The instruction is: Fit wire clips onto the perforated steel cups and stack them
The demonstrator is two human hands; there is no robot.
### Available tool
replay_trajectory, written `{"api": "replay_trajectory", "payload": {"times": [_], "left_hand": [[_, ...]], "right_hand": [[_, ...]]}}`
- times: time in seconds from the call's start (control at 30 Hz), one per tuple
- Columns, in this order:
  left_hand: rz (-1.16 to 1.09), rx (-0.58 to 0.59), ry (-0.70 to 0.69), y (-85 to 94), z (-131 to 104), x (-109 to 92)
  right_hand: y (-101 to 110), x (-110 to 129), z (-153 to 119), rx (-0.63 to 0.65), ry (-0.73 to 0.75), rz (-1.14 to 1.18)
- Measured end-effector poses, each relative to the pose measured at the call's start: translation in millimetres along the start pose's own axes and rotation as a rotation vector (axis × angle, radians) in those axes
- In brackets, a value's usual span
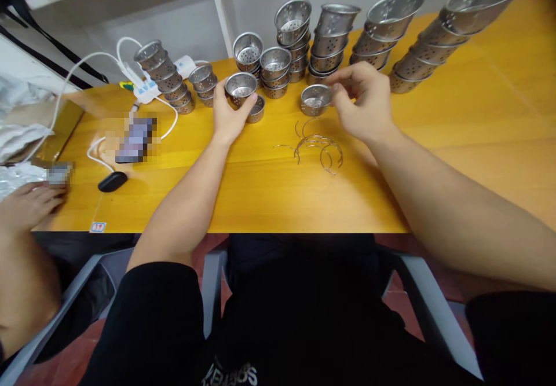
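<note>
My left hand (pixel 230 111) is wrapped around a small perforated metal cup (pixel 241 87), thumb on its right side and fingers on its left. Just under and behind that cup, another perforated cup (pixel 256 111) stands on the table. My right hand (pixel 365 99) has its thumb and fingertips pinched at the right rim of a low perforated metal cup (pixel 315 101), which sits upright at table level. In front of it lie several thin, curved metal wires (pixel 319 141) in a loose heap.
Stacks of perforated cups line the back of the table, including a tall leaning stack (pixel 419 62) at right and another stack (pixel 167 79) at left. A phone (pixel 136 140), a power strip (pixel 147 89) and a black oval object (pixel 112 182) lie left. Another person's hand (pixel 30 203) rests far left.
</note>
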State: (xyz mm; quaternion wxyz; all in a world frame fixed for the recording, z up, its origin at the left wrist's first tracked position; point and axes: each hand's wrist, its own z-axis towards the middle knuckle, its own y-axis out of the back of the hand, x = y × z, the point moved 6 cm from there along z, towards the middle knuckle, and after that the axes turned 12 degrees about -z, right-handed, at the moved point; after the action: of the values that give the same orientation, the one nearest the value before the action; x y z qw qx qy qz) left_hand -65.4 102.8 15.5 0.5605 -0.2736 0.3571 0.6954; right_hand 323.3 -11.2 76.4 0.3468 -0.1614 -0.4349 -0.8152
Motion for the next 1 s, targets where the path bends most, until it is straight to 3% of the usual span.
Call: {"api": "replay_trajectory", "payload": {"times": [0.2,0.57,0.7,0.8,1.0], "left_hand": [[0.035,-0.025,0.123,-1.8,-0.3,11.9],[-0.047,0.076,0.211,-15.4,-10.6,2.5],[-0.032,0.064,0.182,-14.7,-9.6,-3.5],[-0.007,0.083,0.156,-13.7,-9.0,-6.0],[0.000,0.161,0.156,-14.5,-9.7,1.4]], "right_hand": [[-1.2,0.5,0.4,-0.006,0.015,0.050],[-3.4,1.6,0.3,0.050,-0.032,0.048],[-0.2,9.4,-0.6,0.107,-0.090,0.021],[2.8,14.6,-0.4,0.080,-0.083,0.030],[0.4,15.0,-0.4,0.126,-0.131,0.030]]}}
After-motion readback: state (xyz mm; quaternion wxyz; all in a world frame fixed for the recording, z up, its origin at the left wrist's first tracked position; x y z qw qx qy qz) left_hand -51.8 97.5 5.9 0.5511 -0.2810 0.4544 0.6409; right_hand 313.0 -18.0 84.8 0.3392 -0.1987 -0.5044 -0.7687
